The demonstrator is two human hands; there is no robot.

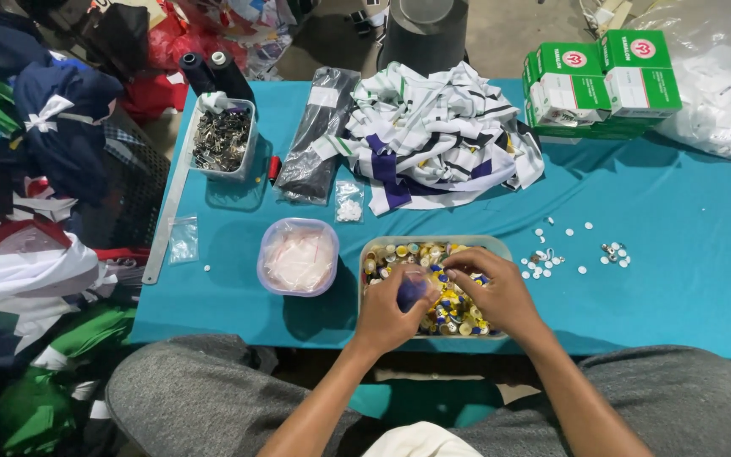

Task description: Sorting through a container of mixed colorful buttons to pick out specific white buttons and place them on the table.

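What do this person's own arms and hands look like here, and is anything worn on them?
Both forearms are bare, with no sleeves in view. The left hand and right hand wear no gloves, and no watch, bracelet or ring can be seen. Grey trousers cover the knees either side of the arms.

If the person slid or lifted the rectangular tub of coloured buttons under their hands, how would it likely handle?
The rectangular tub looks filled with small buttons, so it is probably heavy for its size. On the teal cloth it would likely drag rather than glide. The loose pieces could shift or spill if tilted. The left hand and right hand rest in it.
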